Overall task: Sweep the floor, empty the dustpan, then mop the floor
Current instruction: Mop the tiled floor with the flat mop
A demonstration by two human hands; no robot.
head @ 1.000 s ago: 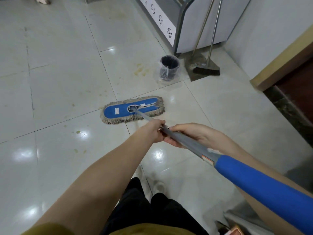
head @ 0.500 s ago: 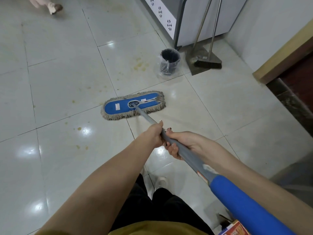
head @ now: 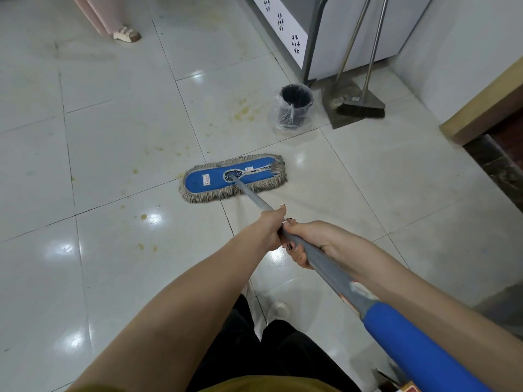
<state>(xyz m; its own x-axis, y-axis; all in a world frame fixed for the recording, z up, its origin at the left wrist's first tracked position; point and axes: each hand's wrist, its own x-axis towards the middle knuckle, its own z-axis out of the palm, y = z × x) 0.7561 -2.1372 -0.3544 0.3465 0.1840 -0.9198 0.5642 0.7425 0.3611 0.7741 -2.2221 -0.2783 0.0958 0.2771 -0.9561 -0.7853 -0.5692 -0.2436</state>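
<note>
Both grips wrapping the mop handle (head: pixel 254 198): left hand (head: pixel 268 230) ahead, right hand (head: pixel 308 241) touching behind. Mop head (head: pixel 233 178) lying flat on the floor (head: pixel 113 137), near yellow stains. Likely light, stiff pole, soft fringe; mid-shaft hold probably suiting.

A: What sort of place is this?

B: A shop or small eatery, I'd say, though a home can't be ruled out. The floor (head: pixel 119 142) is large glossy pale tiles with dark joints, spotted with yellowish stains (head: pixel 244 112).

A: What else points that way?

B: A metal-framed cabinet (head: pixel 334 26) with a white panel of small cut-out patterns stands against the wall, like a serving unit. Beside it are a small bin (head: pixel 295 108) lined with a clear bag, and a long-handled broom (head: pixel 360 108) resting in its dustpan (head: pixel 343 120).

A: Anyone about?

B: Another person's foot in a sandal (head: pixel 126 35) at the far edge, below pink cloth.
</note>
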